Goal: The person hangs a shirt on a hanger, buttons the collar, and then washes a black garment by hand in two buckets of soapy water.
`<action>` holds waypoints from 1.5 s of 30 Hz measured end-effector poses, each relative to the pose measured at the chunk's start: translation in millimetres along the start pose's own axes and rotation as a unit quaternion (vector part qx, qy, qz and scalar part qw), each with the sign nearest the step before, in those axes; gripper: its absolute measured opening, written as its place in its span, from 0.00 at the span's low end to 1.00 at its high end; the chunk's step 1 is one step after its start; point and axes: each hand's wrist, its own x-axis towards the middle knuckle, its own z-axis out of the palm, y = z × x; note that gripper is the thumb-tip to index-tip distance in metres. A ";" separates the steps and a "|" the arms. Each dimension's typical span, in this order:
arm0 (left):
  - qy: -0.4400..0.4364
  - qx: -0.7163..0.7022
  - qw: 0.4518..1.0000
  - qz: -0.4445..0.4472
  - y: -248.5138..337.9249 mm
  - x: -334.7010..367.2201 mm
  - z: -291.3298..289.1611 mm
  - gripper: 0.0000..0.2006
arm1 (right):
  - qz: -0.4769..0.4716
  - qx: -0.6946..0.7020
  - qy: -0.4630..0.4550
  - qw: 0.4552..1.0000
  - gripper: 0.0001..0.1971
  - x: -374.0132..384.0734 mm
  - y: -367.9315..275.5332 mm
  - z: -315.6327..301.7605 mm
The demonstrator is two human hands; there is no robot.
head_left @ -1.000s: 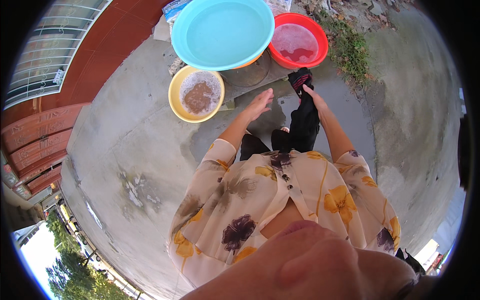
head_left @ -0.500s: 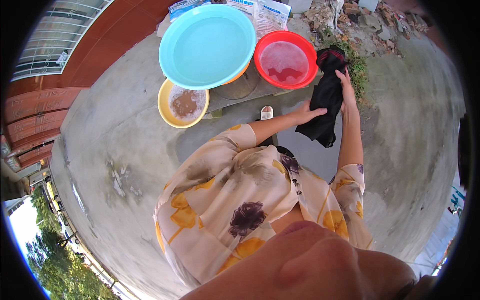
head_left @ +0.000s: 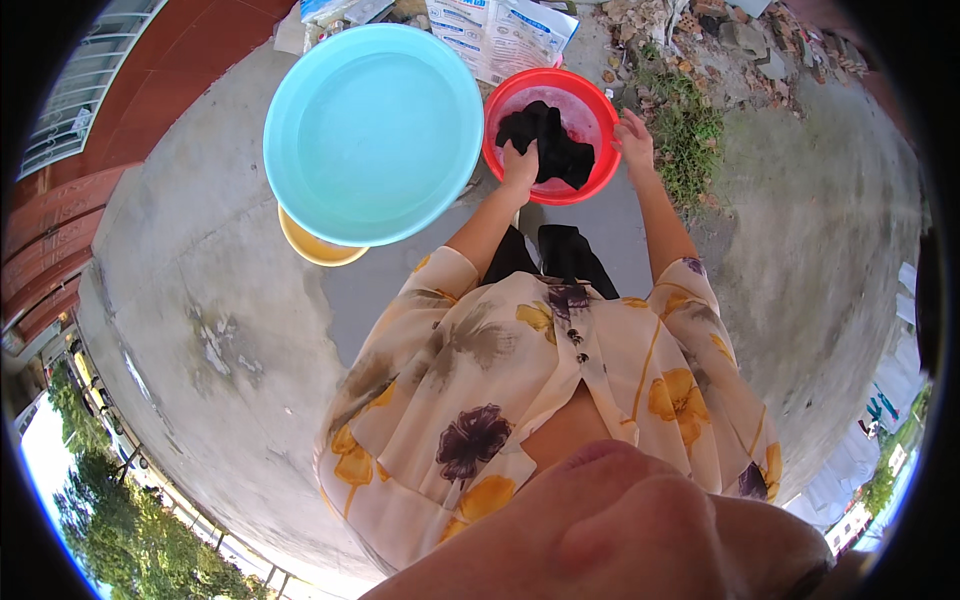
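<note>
A black cloth garment lies bunched in the red basin, over pinkish, sudsy water. My left hand is at the basin's near left side, its fingers closed on the cloth's edge. On the opposite side, my right hand is at the basin's right rim with its fingers apart and no cloth in them. Whether its fingertips touch the rim is hard to tell. Left of the red basin is a wide light-blue basin of clear water. It partly covers a yellow basin lower down.
Printed plastic bags lie behind the basins. Grass and broken bricks with rubble are at the far right. Grey concrete ground spreads around me, and a red-brown wall stands on the left.
The black garment has gone from in front of me, right of the red basin, down into that basin. My right hand has let go of it; the left hand moved left and forward with it.
</note>
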 end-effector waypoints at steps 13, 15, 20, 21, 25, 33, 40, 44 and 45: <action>-0.163 0.652 0.740 -0.033 -43.9 19.1 51.5 0.29 | 0.011 -0.680 -0.390 0.621 0.28 43.7 45.8 19.4; -0.206 0.626 0.745 -0.102 -41.1 28.4 58.6 0.26 | -0.088 -0.621 -0.329 0.706 0.29 51.4 48.5 13.5; -0.121 0.434 0.886 -0.107 -86.0 30.8 57.6 0.22 | -0.306 -0.504 -0.344 0.731 0.31 48.3 36.2 37.6; -0.030 0.382 0.921 -0.076 -94.4 24.2 60.3 0.21 | -0.320 -0.514 -0.352 0.714 0.32 47.3 36.4 45.9; 0.205 0.216 0.954 -0.034 -97.8 2.4 81.0 0.25 | -0.235 -0.605 -0.381 0.659 0.33 70.7 81.0 53.2; 0.204 -0.017 0.946 -0.250 -111.0 50.8 54.2 0.46 | -0.044 -0.625 -0.328 0.707 0.30 124.3 141.5 93.0; 0.088 -0.429 0.865 -0.244 -139.6 71.8 50.6 0.51 | 0.062 -0.385 -0.325 0.862 0.29 120.8 120.6 122.6; -0.009 -0.505 0.820 -0.270 -81.1 80.8 41.9 0.46 | 0.098 -0.090 -0.386 0.913 0.23 81.0 90.4 87.3; -0.010 -0.507 0.820 -0.266 -71.6 82.4 42.4 0.45 | 0.046 -0.132 -0.418 0.898 0.19 68.2 85.2 75.2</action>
